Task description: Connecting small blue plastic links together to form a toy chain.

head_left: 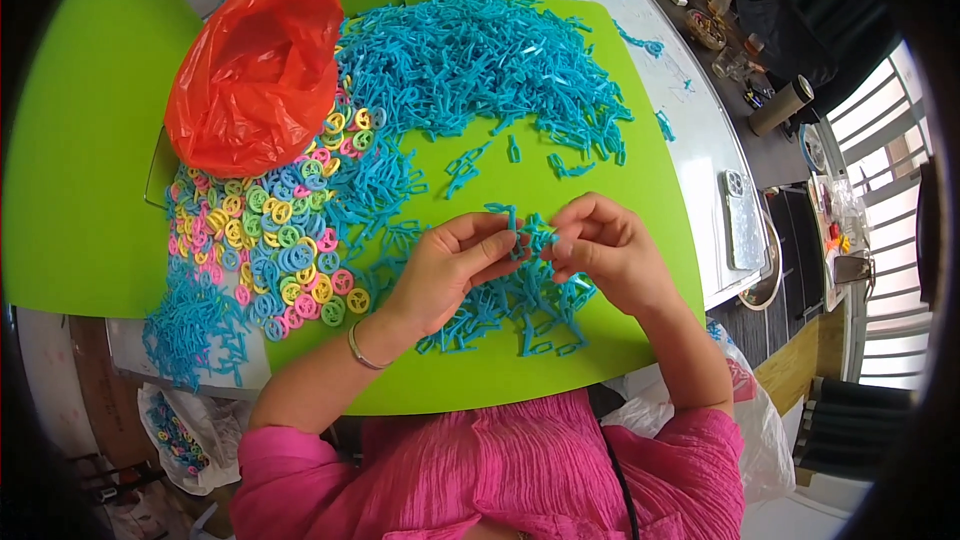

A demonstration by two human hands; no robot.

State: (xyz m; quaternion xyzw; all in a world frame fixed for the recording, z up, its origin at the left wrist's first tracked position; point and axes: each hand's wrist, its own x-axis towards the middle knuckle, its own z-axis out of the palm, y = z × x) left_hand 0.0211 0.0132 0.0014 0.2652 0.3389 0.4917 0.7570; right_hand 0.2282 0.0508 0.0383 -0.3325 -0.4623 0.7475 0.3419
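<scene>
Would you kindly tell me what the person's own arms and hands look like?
Pink, crinkled sleeves end near the elbows. The left hand has a slim silvery bangle at its wrist; the right hand has none. Both are gloveless.
</scene>
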